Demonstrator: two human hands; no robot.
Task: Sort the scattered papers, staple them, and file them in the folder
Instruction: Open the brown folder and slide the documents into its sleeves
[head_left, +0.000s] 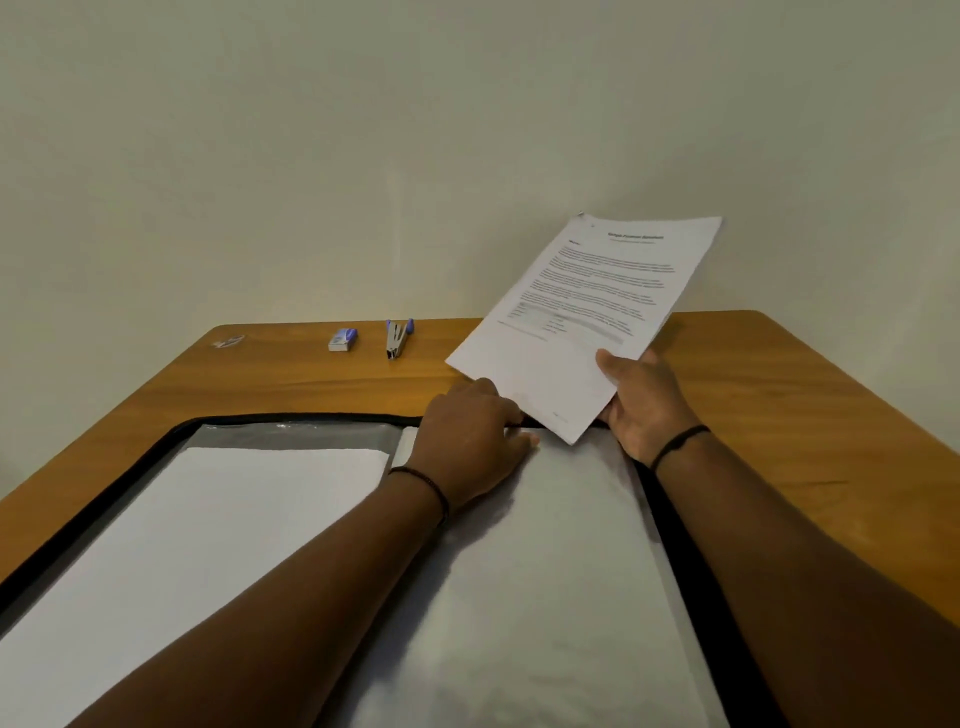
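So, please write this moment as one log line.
right hand: holds papers | left hand: on folder pocket | stapler: idle
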